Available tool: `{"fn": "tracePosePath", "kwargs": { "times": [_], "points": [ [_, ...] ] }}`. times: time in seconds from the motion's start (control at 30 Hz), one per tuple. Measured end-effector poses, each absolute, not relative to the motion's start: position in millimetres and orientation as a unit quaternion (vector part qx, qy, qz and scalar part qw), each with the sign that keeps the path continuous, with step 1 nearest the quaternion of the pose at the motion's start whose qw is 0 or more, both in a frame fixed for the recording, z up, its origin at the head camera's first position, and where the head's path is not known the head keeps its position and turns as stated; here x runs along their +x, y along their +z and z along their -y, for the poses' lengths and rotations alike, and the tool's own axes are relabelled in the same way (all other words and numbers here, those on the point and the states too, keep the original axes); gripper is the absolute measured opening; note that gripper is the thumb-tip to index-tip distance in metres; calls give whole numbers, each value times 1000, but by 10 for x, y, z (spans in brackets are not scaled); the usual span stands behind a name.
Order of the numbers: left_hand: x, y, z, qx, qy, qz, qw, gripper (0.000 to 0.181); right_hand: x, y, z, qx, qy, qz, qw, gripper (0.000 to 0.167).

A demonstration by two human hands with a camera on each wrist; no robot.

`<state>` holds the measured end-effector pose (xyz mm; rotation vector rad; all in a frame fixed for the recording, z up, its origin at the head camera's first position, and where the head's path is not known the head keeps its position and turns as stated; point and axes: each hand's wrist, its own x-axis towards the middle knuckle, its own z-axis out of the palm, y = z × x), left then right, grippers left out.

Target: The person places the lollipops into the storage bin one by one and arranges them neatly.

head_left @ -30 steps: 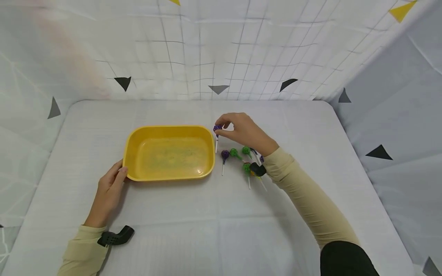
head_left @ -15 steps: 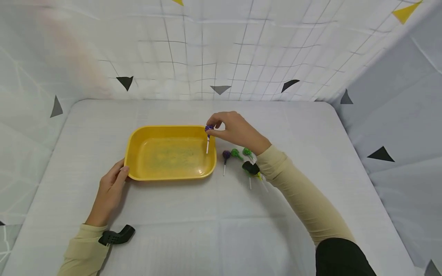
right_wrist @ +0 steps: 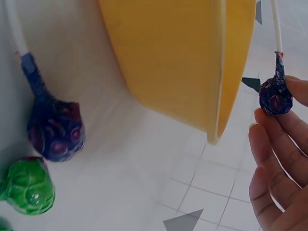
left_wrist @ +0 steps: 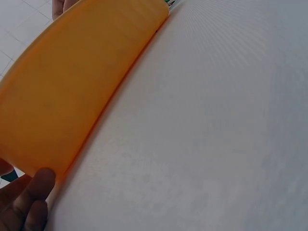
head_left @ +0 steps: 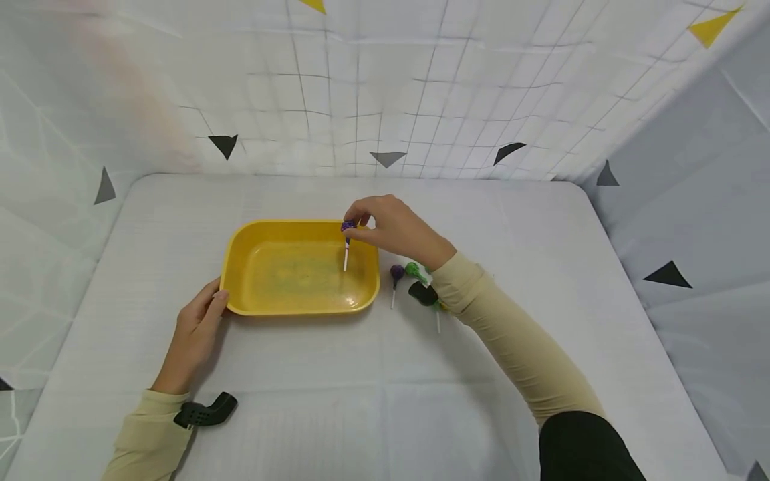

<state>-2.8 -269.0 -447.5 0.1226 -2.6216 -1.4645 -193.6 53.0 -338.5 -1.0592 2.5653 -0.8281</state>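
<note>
In the head view, my right hand (head_left: 400, 230) pinches a purple-wrapped lollipop (head_left: 347, 228) by its candy head, with the white stick pointing down. It is over the right end of a yellow plastic tray (head_left: 295, 268). The right wrist view shows the held lollipop (right_wrist: 275, 98) between thumb and fingertips, beyond the tray's rim. My left hand (head_left: 192, 334) holds the tray's near left corner, thumb on the rim. Seen from the left wrist, fingers (left_wrist: 33, 195) press against the tray's outer wall (left_wrist: 72, 82).
Right of the tray, a purple lollipop (head_left: 397, 272) and a green lollipop (head_left: 414, 270) lie on the white table (head_left: 289, 401). Others beside them are partly hidden by the right wrist's black camera (head_left: 423, 294) and sleeve. A white gridded sheet (head_left: 385, 87) stands behind the table.
My right hand has carried the purple lollipop leftward, from beside the tray's right edge to above its inside. The left hand keeps its hold on the tray corner.
</note>
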Motion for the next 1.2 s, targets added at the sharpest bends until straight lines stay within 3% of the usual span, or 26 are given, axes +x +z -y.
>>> {"fn": "tracePosePath", "kwargs": {
  "times": [1.2],
  "points": [
    [-19, -4472, 2675, 46, -479, 874, 68, 47, -1896, -3375, 205, -406, -251, -866, 151, 13]
  ]
}}
